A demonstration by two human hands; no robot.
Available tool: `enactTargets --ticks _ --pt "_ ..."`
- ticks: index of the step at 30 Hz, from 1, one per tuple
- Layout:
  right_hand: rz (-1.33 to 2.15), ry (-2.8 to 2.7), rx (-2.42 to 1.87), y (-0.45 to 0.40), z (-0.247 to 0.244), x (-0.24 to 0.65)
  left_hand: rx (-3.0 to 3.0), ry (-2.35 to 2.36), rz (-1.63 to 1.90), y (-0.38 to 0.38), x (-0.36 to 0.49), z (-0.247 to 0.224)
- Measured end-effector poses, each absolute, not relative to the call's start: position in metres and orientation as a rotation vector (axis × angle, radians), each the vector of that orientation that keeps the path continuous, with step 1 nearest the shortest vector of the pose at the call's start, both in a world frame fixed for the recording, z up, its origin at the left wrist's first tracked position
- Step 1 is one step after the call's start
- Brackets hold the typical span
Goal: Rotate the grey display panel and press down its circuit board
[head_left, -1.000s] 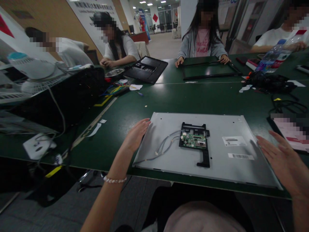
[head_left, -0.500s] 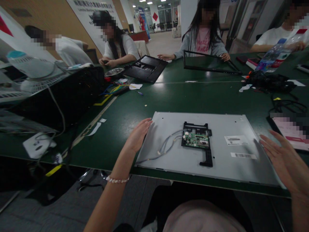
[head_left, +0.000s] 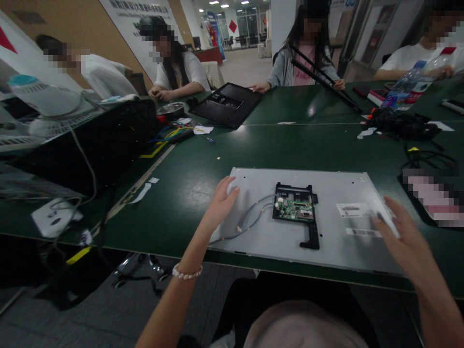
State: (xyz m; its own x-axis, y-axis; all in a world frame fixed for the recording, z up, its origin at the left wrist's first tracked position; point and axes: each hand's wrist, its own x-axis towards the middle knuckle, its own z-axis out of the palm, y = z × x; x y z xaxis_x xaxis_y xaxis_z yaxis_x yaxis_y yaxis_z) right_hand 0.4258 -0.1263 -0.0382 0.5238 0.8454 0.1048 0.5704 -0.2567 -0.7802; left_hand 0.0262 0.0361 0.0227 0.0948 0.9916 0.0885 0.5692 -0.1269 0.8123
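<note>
A flat silver display panel (head_left: 257, 241) lies back side up along the near edge of the green table. On its back sits a black plastic bracket (head_left: 313, 237) framing a green circuit board (head_left: 290, 210), from which grey cables (head_left: 250, 223) run left. My left hand (head_left: 222, 199) is open at the panel's left edge, thumb over the surface and fingers along the rim. Across from it, my right hand (head_left: 408, 237) is open around the right edge, its thumb above the white labels (head_left: 352, 210). Whether either hand touches the panel, I cannot tell.
Opposite me, a person handles a black frame (head_left: 322, 79) and touches a black back cover (head_left: 232, 104). A large black screen (head_left: 90, 140) stands at left beside coloured wires (head_left: 177, 131). To the right are plastic bottles (head_left: 409, 87), black cables (head_left: 431, 157) and a phone-like device (head_left: 431, 198).
Both my hands have moved inward, bringing their thumbs over the panel's side edges. Opposite, the person's black frame has tilted up, and the back cover has shifted slightly right and lies flatter.
</note>
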Motion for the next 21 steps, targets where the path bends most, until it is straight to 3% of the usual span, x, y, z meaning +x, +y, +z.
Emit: enactTargets --ticks 8,21 --pt "0.528 -1.767 -1.634 -0.121 -0.013 0.354 2.214 1.098 0.495 0.001 0.081 0.018" --pt "0.525 -1.781 -1.558 -0.102 -0.018 0.329 2.388 1.123 0.495 -0.007 0.103 0.010"
